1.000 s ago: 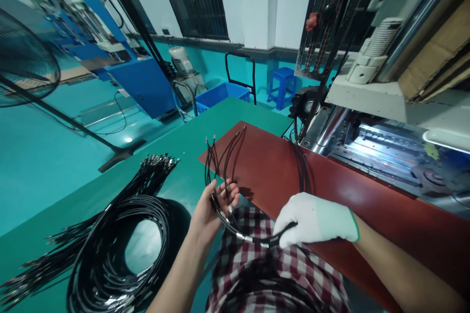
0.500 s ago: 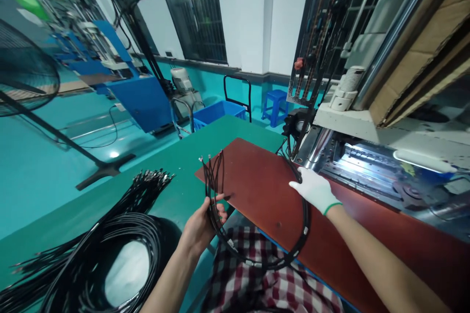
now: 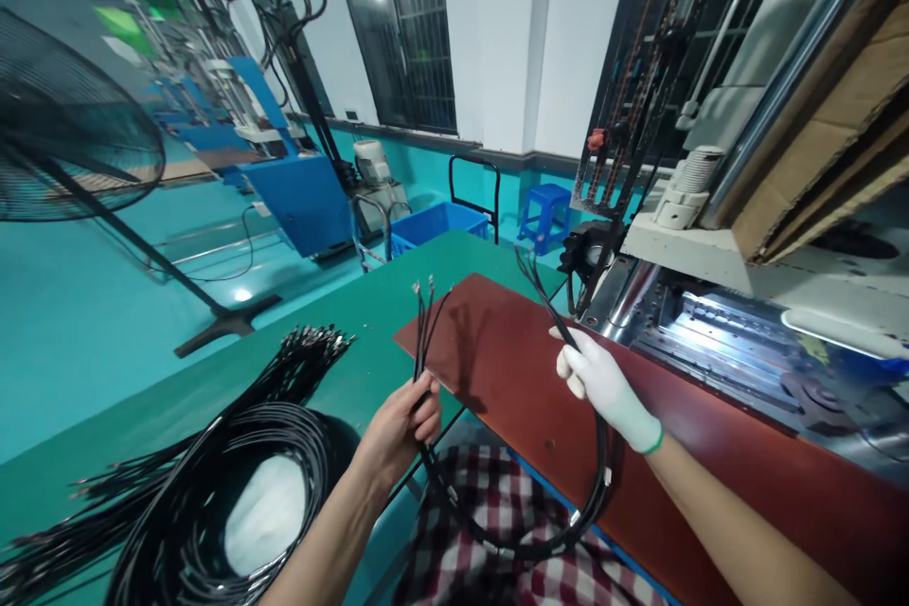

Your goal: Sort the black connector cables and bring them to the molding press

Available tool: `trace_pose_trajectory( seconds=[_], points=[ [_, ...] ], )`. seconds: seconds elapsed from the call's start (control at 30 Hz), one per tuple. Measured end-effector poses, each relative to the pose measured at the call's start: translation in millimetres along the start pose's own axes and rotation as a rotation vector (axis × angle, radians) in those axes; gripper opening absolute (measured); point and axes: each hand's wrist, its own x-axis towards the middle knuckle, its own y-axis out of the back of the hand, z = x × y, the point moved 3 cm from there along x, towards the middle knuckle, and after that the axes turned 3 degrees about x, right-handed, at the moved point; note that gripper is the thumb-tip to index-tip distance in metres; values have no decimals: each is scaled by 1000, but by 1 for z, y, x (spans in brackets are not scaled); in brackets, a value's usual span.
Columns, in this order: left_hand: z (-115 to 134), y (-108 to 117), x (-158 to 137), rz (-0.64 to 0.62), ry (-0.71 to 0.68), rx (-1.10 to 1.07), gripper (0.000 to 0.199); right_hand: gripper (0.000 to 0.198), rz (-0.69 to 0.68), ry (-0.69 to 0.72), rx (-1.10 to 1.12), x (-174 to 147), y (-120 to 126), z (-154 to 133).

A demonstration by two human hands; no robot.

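Observation:
A small bundle of black cables (image 3: 522,549) hangs in a U between my hands, over my checked lap. My bare left hand (image 3: 403,424) grips one end, whose metal-tipped ends (image 3: 423,288) stick up above it. My right hand (image 3: 600,377), in a white glove, is closed on the other end, and those cable tips (image 3: 526,258) rise above the glove. Both hands are over the near edge of a red-brown board (image 3: 511,369) lying on the green table (image 3: 369,294).
A large coil of black cables (image 3: 205,492) lies on the table at the left, with its metal ends (image 3: 312,341) fanned out. A machine with a shiny metal bed (image 3: 717,331) stands right of the board. A floor fan (image 3: 63,133), a blue crate (image 3: 433,220) and a blue stool (image 3: 545,208) stand beyond.
My right hand slid along the cable bundle from near my lap up to its far end and lifted it. My left hand closed tighter on its end. The view tilted upward.

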Motion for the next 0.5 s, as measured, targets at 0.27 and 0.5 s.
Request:
trace_pose_trajectory(
  seconds=[0.27, 0.5],
  points=[
    [19, -47, -20, -56, -681, 866, 27, 28, -545, -90, -124, -31, -50, -28],
    [67, -45, -65, -191, -630, 1144, 15, 49, -613, -92, 4, -36, -56, -53]
  ],
)
